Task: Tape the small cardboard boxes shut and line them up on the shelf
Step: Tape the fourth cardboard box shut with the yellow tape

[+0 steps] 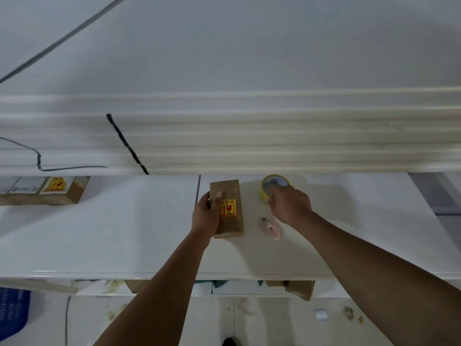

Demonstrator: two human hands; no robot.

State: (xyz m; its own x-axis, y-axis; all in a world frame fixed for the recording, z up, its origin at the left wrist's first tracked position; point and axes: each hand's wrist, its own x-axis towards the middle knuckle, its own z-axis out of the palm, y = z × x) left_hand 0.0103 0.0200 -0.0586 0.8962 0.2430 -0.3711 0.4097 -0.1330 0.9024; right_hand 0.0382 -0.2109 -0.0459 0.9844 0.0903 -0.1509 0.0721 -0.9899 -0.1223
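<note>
A small brown cardboard box [230, 196] with a yellow fragile sticker lies on the white shelf [124, 233]. My left hand [205, 216] grips its left side, thumb on top. To its right stands a yellow roll of tape [273, 183], and my right hand [290, 206] is closed on the roll's near edge. A small pink cutter [272, 229] lies just below that hand. Another brown box [45, 189] with labels sits at the far left of the shelf.
A white shelf board [249, 136] hangs right above the working surface, with black cables [127, 144] across it. Below the shelf's front edge are more cardboard pieces [299, 289] and a blue crate [12, 313] at lower left.
</note>
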